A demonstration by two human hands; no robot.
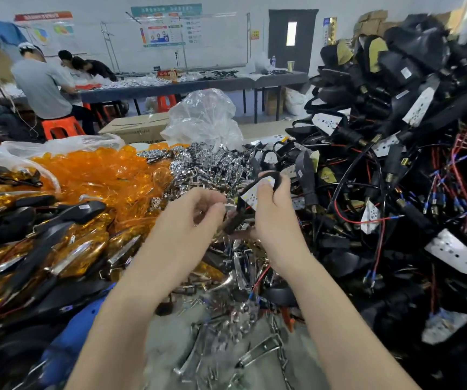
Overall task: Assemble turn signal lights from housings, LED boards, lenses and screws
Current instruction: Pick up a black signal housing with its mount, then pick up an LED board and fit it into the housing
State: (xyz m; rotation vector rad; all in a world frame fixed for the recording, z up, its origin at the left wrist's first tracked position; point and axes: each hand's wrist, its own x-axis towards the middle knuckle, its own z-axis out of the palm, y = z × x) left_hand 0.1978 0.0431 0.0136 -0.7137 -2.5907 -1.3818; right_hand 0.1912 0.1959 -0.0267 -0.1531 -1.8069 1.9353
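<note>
**Lining up two parts**

Centre scene: my right hand (276, 211) grips the black housing (236, 218), white LED board (255, 194) showing. My left hand (195, 213) pinches a small chrome piece (231, 207) just left of it. I should align it squarely before pressing.

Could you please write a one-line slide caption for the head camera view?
Right hand grips a black housing holding a white board; left hand pinches a silver part beside it.
</note>
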